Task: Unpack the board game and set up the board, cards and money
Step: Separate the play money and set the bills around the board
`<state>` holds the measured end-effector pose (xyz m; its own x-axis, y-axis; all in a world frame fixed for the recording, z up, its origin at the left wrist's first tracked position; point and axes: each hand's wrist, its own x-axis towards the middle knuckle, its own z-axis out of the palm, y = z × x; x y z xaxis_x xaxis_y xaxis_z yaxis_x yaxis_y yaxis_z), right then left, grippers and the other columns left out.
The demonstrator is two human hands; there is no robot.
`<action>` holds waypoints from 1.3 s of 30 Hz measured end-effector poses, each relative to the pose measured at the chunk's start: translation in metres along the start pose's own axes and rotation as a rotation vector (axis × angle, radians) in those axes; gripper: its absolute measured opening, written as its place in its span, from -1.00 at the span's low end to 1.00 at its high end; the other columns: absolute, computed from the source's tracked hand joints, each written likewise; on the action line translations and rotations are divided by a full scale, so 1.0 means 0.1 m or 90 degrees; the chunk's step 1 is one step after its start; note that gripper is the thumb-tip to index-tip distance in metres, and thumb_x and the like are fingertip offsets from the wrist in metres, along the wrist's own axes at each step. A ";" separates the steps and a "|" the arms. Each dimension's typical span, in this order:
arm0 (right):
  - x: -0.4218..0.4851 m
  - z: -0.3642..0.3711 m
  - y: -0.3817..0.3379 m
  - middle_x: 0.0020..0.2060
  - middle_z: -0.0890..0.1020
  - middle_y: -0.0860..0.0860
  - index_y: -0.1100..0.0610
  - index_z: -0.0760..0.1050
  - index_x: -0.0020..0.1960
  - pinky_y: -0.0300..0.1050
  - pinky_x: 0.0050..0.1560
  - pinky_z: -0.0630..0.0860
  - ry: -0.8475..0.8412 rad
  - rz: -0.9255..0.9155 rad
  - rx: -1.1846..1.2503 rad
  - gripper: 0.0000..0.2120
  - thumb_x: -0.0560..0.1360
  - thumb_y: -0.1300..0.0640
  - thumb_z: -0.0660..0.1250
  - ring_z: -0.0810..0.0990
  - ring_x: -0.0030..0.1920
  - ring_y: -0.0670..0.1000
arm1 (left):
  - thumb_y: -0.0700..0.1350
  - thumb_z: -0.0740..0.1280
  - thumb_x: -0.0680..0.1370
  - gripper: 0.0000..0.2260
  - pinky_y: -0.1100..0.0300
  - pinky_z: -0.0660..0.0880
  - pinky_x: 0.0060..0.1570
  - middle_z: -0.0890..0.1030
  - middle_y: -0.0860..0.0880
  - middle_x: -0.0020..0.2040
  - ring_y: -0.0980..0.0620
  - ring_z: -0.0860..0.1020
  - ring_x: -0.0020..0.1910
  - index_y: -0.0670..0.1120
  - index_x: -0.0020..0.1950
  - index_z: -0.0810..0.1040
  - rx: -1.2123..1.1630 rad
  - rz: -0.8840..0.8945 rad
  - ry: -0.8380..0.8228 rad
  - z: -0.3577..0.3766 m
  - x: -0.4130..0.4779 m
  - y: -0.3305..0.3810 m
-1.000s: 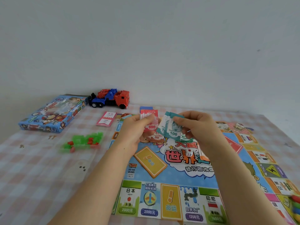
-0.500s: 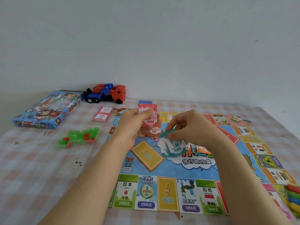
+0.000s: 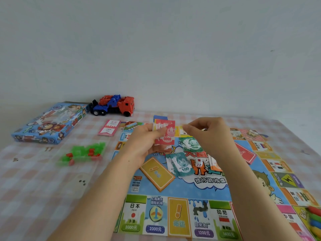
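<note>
Head view
- Left hand point(image 3: 145, 141): raised above the far half of the board point(image 3: 182, 190), with the thumb pressed across a stack of play money point(image 3: 165, 133). A red 5000 note faces the camera. Risk: the grip sits on one edge only, so the thin notes may fan out and spill onto the piles below.
- Right hand point(image 3: 208, 134): fingers curled, with the tips just beside the right edge of the stack and seemingly apart from it. I cannot tell whether it pinches anything. Risk: two notes that cling together may be peeled off as one, which would mix the values.
- Pile of green 100 notes point(image 3: 182, 165): lies askew in the middle of the board, with its edges not squared. Risk: it may slide or scatter if another note is dropped on it.
- Second green pile point(image 3: 191, 144): lies on the board just below the right hand and near the first pile. Risk: the two greens look alike, so a note may land on the wrong one.
- Die point(image 3: 198, 162): sits on the board between the 100 pile and the right forearm. Risk: the lowering wrist may knock it.
- Pink cards point(image 3: 109, 127): lie on the counter beside the far left corner of the board, not yet on the board.
- Bag of green and red houses point(image 3: 83, 152): lies on the counter to the left of the board.
- Game box point(image 3: 50, 122): lies on the far left of the counter, with a toy truck point(image 3: 114, 105) just behind it.
</note>
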<state>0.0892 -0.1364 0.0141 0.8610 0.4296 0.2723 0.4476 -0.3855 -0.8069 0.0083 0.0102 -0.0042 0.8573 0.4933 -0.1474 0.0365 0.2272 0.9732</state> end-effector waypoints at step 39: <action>0.01 0.12 0.05 -0.38 0.67 0.01 0.20 0.63 -0.10 -0.30 -0.47 0.46 -0.096 0.137 0.272 -0.88 0.40 0.17 0.48 0.56 -0.47 -0.15 | -0.22 0.55 0.33 -0.85 0.30 0.53 -0.42 0.70 -0.04 -0.23 0.05 0.63 -0.31 -0.09 -0.18 0.63 0.038 0.068 0.095 0.01 0.05 -0.05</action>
<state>0.0900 -0.1280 0.0038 0.8641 0.5028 0.0228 0.0975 -0.1228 -0.9876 0.0127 0.0107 -0.0098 0.7721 0.6325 -0.0622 -0.0167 0.1180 0.9929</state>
